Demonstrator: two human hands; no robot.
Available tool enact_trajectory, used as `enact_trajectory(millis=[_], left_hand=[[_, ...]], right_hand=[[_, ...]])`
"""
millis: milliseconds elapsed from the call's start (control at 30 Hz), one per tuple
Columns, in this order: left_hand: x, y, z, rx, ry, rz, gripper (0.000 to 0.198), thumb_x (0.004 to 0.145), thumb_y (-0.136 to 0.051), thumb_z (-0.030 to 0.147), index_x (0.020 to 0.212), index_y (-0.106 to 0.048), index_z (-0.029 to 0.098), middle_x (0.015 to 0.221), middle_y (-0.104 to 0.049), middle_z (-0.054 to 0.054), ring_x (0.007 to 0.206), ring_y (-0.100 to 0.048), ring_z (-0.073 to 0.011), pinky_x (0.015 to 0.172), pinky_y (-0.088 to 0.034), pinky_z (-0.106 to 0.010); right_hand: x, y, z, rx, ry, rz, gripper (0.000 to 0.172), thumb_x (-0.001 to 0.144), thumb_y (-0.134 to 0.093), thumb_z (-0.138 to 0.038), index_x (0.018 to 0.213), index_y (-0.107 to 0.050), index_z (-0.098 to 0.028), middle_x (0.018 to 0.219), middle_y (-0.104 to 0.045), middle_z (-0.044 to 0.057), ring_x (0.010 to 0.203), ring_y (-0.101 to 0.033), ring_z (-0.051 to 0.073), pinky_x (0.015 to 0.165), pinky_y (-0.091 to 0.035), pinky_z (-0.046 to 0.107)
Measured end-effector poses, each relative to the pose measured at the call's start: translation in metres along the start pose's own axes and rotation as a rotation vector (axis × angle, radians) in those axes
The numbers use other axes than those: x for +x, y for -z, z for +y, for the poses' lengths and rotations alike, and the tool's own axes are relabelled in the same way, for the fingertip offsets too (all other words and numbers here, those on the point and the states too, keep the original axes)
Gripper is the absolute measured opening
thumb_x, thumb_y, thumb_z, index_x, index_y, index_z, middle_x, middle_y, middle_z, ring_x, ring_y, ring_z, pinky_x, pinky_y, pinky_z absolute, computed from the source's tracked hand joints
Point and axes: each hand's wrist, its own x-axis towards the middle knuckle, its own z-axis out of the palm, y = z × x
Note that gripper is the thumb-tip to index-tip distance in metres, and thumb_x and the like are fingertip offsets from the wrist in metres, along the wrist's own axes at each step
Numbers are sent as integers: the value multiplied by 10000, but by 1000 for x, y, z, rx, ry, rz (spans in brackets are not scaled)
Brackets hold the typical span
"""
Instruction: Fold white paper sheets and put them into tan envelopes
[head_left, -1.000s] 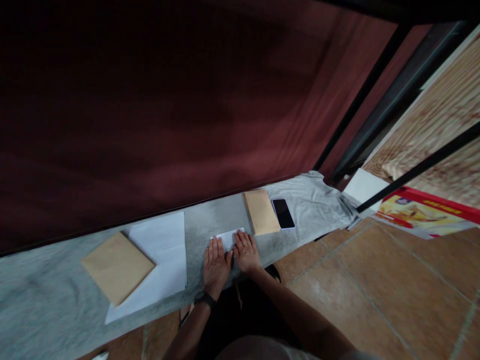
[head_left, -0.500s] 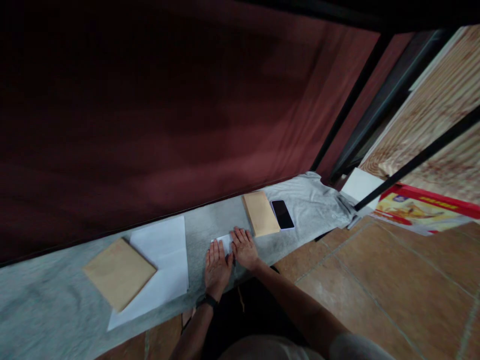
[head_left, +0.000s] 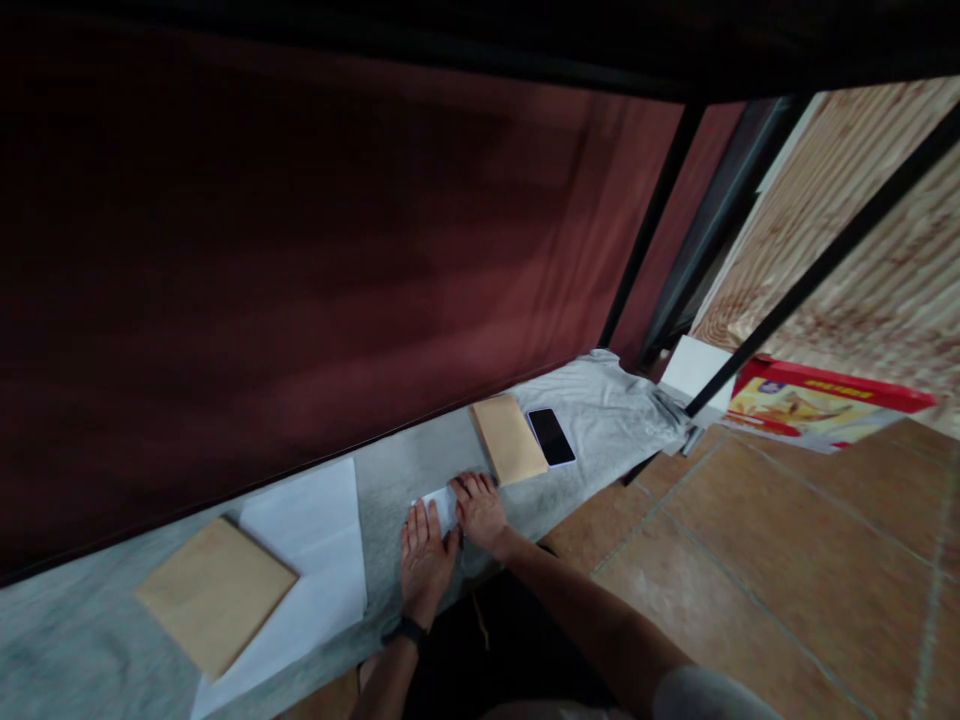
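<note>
A small white folded paper (head_left: 439, 508) lies on the grey cloth, partly covered by both hands. My left hand (head_left: 425, 560) rests flat on its left part, fingers stretched forward, with a dark band on the wrist. Over the paper's right end lies my right hand (head_left: 480, 512), its fingers spread and slightly bent. To the right of that hand are a tan paper packet (head_left: 511, 440) and a phone (head_left: 552, 437) with a dark screen. On the left, a tan square of paper (head_left: 216, 596) overlaps a large white sheet (head_left: 319, 540).
The grey cloth (head_left: 615, 405) covers a long narrow surface against a dark red panel (head_left: 337, 300). Black metal bars (head_left: 817, 270) cross at the right. A red and yellow box (head_left: 810, 405) and a white board (head_left: 696, 375) stand beyond, above the tiled floor (head_left: 795, 540).
The view has shifted, so the bench things appear lower and further left. My right hand's fingers are more bent now; both hands stay on the folded paper.
</note>
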Motion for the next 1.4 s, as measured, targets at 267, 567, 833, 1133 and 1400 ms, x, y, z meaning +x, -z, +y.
enact_trajectory(millis=[267,567,833,1133,1400], left_hand=[[-1,2,0,6,-39,-6,613,940,-413,325,1483,-388,41,1574,-334,-230,1491,-255,-317,1195,-246,-492],[-1,0,-3,42,7,46,556,976,-327,294,1481,-411,75,1550,-400,-191,1480,-285,-307,1187,-244,-537],[23,-4,24,-22,-101,-97,551,978,-275,255,1472,-425,64,1562,-392,-155,1489,-267,-281,1211,-224,-491],[18,-13,6,-64,-91,-9,583,981,-322,360,1484,-404,78,1568,-372,-182,1485,-279,-284,1197,-260,-491],[9,-7,-4,-43,-32,67,657,984,-325,430,1487,-363,9,1535,-392,-249,1454,-336,-328,1172,-294,-523]], right_hand=[[-15,-2,-6,0,60,20,531,982,-465,-288,1485,-426,-123,1546,-413,141,1423,-369,281,1200,-238,460],[-51,-18,13,-58,21,129,500,1019,-431,-415,1463,-474,-189,1522,-457,97,1383,-447,247,1182,-264,427],[-55,-18,10,-88,-1,170,544,1003,-459,-421,1501,-421,-206,1561,-384,133,1422,-387,297,1185,-217,484],[-54,-18,10,-95,-6,199,516,1011,-448,-425,1480,-458,-209,1547,-410,140,1409,-400,303,1176,-240,482],[-55,-18,10,-114,-2,188,550,997,-472,-434,1494,-435,-202,1557,-392,144,1401,-411,307,1187,-216,478]])
